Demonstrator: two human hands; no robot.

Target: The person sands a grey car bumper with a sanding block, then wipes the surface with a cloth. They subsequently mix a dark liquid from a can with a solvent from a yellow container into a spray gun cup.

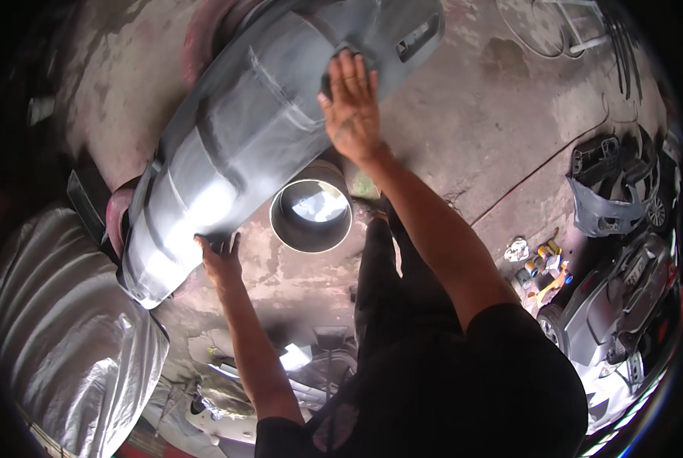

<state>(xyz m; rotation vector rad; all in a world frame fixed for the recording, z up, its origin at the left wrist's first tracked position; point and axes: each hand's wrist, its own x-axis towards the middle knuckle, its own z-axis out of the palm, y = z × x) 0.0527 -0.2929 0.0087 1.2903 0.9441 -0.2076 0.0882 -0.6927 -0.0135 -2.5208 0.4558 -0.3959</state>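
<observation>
A long grey car bumper cover [242, 145] lies slantwise before me, its ribbed surface marked with pale dusty streaks and strong glare at the near left end. My right hand [350, 111] presses flat, fingers stretched together, on a dark pad [331, 84] near the bumper's far right part; most of the pad is hidden under the palm. My left hand [221, 261] touches the bumper's near edge, its fingers apart and partly in shadow. Beside that edge, between my arms, stands a round bucket [311, 238] with a bright reflection inside.
Reddish round supports [117, 212] show under the bumper. A silvery cover [74, 328] drapes something at the lower left. To the right are a loose car bumper [605, 204], small cans and bottles [546, 256], and a grey car [608, 298]. A thin cable [540, 166] crosses the concrete floor.
</observation>
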